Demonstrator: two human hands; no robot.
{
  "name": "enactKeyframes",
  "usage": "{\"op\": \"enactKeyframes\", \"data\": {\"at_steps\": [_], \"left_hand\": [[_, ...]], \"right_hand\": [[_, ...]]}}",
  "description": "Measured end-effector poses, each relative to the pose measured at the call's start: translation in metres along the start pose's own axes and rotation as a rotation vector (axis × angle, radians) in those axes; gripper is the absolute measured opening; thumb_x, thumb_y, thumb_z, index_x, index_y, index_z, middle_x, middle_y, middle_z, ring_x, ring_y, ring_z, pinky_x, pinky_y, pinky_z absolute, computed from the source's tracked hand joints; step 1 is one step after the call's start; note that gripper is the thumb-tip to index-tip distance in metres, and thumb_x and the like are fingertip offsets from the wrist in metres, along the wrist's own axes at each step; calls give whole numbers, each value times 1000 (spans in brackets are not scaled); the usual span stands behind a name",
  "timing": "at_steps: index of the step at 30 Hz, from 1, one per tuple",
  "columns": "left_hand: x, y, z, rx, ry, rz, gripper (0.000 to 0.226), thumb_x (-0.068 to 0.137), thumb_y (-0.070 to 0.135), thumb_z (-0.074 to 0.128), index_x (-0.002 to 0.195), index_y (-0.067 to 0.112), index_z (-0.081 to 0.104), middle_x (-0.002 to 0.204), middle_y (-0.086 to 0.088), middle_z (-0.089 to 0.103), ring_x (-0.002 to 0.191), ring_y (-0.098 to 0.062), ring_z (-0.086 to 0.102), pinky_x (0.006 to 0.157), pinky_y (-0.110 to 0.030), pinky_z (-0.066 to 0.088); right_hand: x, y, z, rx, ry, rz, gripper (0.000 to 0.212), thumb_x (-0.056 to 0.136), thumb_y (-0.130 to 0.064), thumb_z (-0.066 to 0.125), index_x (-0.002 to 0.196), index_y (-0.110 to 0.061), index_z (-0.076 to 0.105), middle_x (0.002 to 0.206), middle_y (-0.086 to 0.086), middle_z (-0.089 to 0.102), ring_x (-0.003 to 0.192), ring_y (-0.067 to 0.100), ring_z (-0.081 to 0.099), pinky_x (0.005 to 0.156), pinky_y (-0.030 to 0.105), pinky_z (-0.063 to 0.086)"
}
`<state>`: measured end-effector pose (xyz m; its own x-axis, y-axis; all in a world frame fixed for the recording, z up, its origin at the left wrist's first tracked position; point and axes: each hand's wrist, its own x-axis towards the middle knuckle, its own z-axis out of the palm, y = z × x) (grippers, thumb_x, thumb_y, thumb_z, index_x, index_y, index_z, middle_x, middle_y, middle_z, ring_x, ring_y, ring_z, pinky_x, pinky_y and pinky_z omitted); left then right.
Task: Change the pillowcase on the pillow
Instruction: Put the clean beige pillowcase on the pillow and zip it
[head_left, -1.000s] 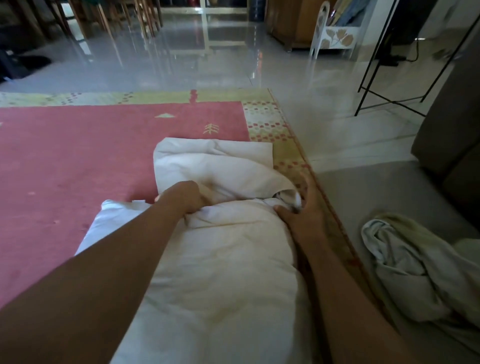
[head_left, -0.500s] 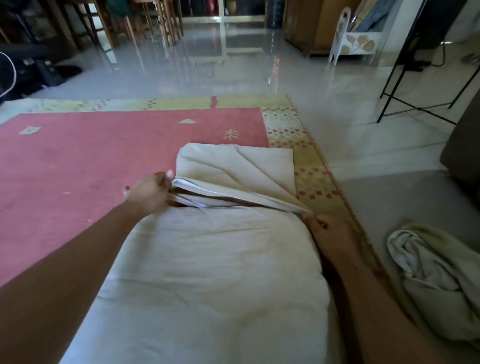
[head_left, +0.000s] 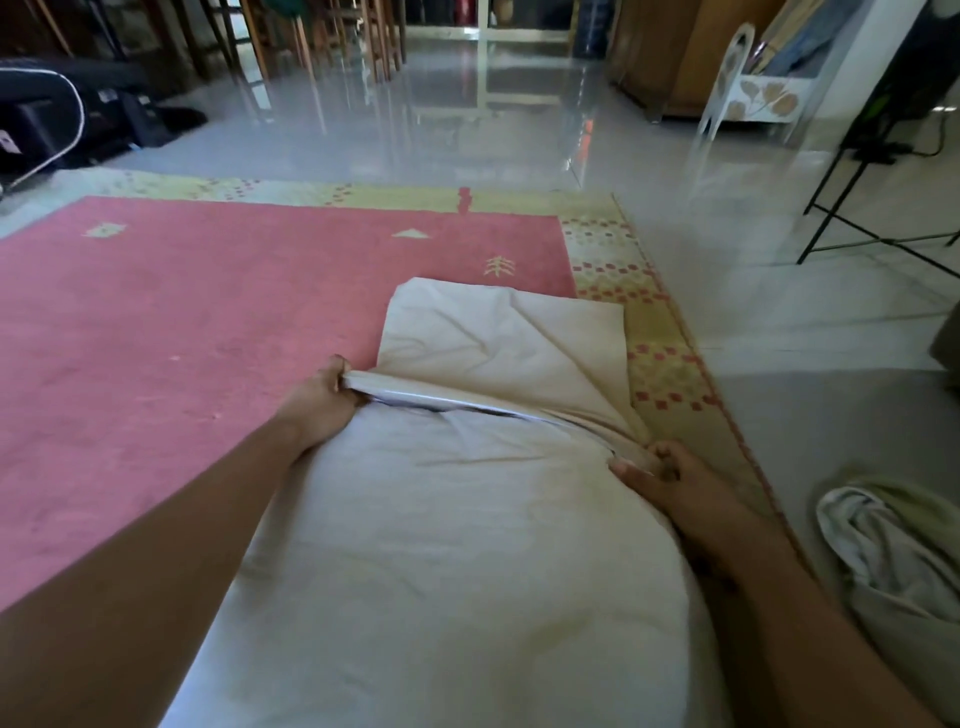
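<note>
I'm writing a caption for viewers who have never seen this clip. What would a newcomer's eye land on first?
The big white pillow fills the centre foreground. The left hand and right hand grip the open edge of the cream pillowcase at its far end, one at each side. A pink rug spreads beneath and to the left, and a crumpled cloth lies at the far right.

Near end of pillow (head_left: 441, 571) cut off at bottom edge. Fingertips of right hand (head_left: 670, 483) buried in pillowcase (head_left: 498, 338) folds — left hand (head_left: 322, 400) likewise.
</note>
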<state>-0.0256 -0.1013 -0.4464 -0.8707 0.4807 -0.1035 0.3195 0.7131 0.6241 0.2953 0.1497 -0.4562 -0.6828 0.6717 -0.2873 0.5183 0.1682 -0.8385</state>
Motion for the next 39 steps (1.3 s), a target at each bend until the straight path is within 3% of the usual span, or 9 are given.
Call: {"op": "enactKeyframes", "data": {"at_steps": [6, 10, 14, 19, 24, 28, 31, 35, 39], "left_hand": [[-9, 5, -12, -307, 86, 29, 19, 94, 0, 48, 87, 17, 51, 72, 2, 61, 71, -23, 52, 59, -33, 39], [-26, 19, -31, -871, -80, -90, 36, 95, -13, 40, 89, 20, 53, 59, -1, 62, 50, -13, 58, 44, -20, 46], [-47, 14, -36, -1206, -136, -132, 28, 97, -11, 40, 104, 7, 60, 86, -11, 72, 72, -18, 71, 63, -27, 60], [-57, 8, -33, -1421, -107, -78, 30, 97, -9, 39, 118, 5, 55, 95, -14, 69, 82, -22, 69, 71, -29, 59], [-69, 0, -34, -1365, -87, -109, 15, 103, 3, 44, 107, 11, 56, 86, -8, 70, 75, -17, 69, 71, -30, 58], [-66, -12, -39, -1259, -102, -80, 17, 104, 3, 45, 103, 12, 59, 85, -5, 68, 75, -15, 66, 69, -27, 57], [-63, -16, -47, -1136, -78, -68, 22, 102, -1, 46, 97, 14, 61, 77, -3, 68, 61, -10, 64, 53, -22, 52], [-63, -21, -45, -954, -3, -26, 24, 95, -5, 50, 89, 16, 61, 69, -2, 67, 53, -10, 57, 46, -20, 42], [-66, -21, -35, -550, 203, 115, 14, 91, 5, 61, 93, 19, 62, 81, -5, 71, 59, -12, 55, 56, -25, 43]], "right_hand": [[-2, -13, 6, -311, 239, -155, 29, 92, -32, 67, 89, -4, 61, 83, 19, 64, 84, 34, 60, 64, 34, 35], [-9, -26, 2, -452, 170, -32, 32, 94, -40, 63, 106, -11, 69, 103, 14, 66, 101, 31, 60, 80, 34, 43], [-21, -89, 15, -941, 139, -151, 57, 74, -50, 52, 121, -18, 59, 124, 12, 59, 112, 33, 57, 94, 38, 47], [-77, -183, 119, -745, -14, -691, 49, 77, -67, 61, 115, -37, 56, 114, -5, 58, 98, 19, 63, 97, 38, 44], [-58, -169, 186, -1065, 164, -628, 79, 61, -93, 38, 109, -31, 51, 101, -8, 65, 91, 19, 64, 87, 44, 22], [-45, -156, 194, -1025, 193, -783, 31, 69, -46, 76, 79, -25, 55, 69, -2, 64, 69, 24, 64, 72, 38, 33], [-48, -152, 191, -843, 196, -942, 40, 47, -8, 71, 67, -22, 39, 49, -2, 42, 48, 29, 53, 52, 27, 25], [-49, -139, 172, -659, 243, -993, 44, 50, -6, 56, 74, -24, 23, 55, -6, 23, 50, 31, 39, 50, 28, 17], [-40, -129, 166, -653, 196, -849, 41, 56, -2, 53, 84, -26, 35, 55, -1, 45, 59, 36, 49, 48, 36, 37]]}}
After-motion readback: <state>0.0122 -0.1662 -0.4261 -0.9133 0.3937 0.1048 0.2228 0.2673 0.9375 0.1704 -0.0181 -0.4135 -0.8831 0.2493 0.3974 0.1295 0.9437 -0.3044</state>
